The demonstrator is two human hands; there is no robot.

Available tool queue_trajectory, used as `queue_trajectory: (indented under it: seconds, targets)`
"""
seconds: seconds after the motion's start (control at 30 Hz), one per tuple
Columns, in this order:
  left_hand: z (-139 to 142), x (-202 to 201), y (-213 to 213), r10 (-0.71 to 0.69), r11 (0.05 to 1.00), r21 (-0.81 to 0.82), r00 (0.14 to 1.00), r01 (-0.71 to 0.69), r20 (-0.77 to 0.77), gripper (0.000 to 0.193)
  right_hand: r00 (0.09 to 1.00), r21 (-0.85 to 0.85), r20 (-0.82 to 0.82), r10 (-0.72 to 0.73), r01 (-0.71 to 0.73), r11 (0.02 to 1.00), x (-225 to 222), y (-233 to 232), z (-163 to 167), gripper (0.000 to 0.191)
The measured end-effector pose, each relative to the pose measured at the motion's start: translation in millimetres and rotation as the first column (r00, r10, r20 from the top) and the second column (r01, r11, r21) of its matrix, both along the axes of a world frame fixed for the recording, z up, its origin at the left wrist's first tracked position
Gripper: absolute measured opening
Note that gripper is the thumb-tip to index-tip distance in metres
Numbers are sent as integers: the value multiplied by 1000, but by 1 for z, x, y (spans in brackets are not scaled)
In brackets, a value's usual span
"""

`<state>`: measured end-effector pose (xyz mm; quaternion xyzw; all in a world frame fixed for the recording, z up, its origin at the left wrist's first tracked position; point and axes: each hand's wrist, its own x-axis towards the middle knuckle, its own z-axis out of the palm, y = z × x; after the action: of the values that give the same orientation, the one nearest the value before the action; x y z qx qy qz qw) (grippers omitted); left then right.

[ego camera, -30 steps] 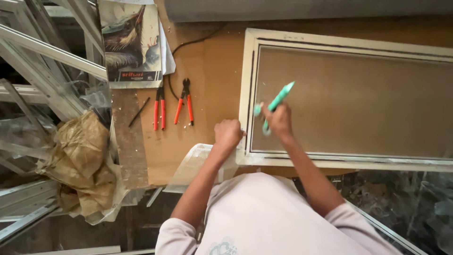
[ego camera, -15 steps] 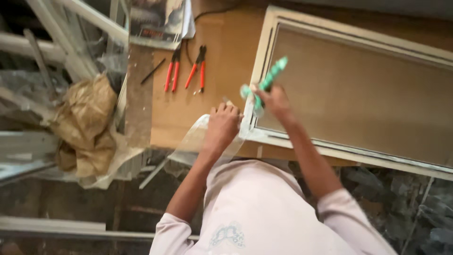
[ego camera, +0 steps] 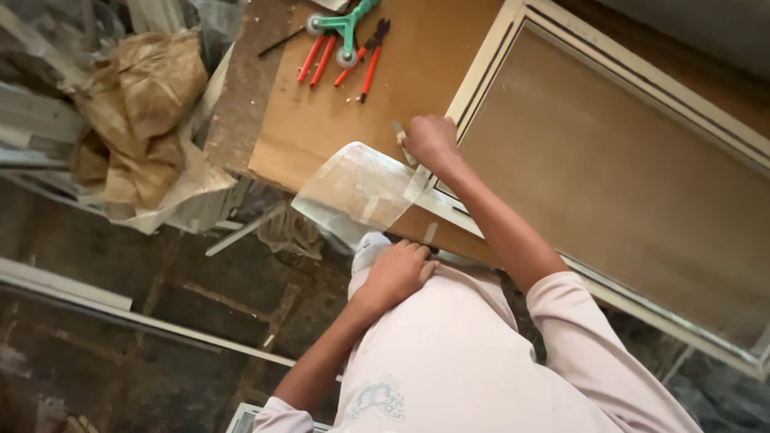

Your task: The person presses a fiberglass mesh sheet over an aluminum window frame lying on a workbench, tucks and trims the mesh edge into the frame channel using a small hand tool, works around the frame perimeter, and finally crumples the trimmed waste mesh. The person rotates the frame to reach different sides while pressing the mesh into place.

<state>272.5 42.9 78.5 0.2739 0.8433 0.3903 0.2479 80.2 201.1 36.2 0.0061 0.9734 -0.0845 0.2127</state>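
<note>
Right hand: my right hand (ego camera: 431, 141) is closed around a small pale tool (ego camera: 399, 131), only its tip showing past my knuckles; I can't tell what kind of tool it is. The fist sits at the near left corner of the white frame (ego camera: 481, 72).

Changed, right: a second ago this hand held the green roller tool up over the screen. Now the green roller tool (ego camera: 346, 28) lies on the brown board (ego camera: 337, 112), across the red-handled pliers (ego camera: 314, 56) and beside the red-handled cutters (ego camera: 367, 58).

Left hand: my left hand (ego camera: 397, 273) is curled loosely against my own waist, fingers bent on the pale shirt (ego camera: 449, 361); whether it grips anything I can't tell.

Changed, left: earlier it was up on the board edge by the frame corner; it has dropped back to my body.

Mesh: the loose flap of clear mesh (ego camera: 361, 188) hangs off the board edge, just beside my right fist, touching the frame corner.

Reading: rolling seems finished at this corner; a swap to a small hand tool there suggests work on the surplus mesh, as a judgement only.

Surroundings: crumpled brown paper (ego camera: 144, 104) lies left of the board, well apart from both hands.
</note>
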Motion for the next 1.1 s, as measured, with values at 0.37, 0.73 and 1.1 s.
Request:
queue_trajectory:
  seconds: [0.37,0.73,1.1]
  targets:
    - [-97,48,120,571,453,139,406,-881,713,35,958,-917,-127,-259,-14,399,3,7,7,16]
    - [-77,10,177,950,56,48,68,-997,304,54,912,-929,13,-409,162,332,265,288,31,16]
    - [-81,22,195,967,99,227,147,-969,206,25,223,-534,-636,-739,564,630,601,600,5,20]
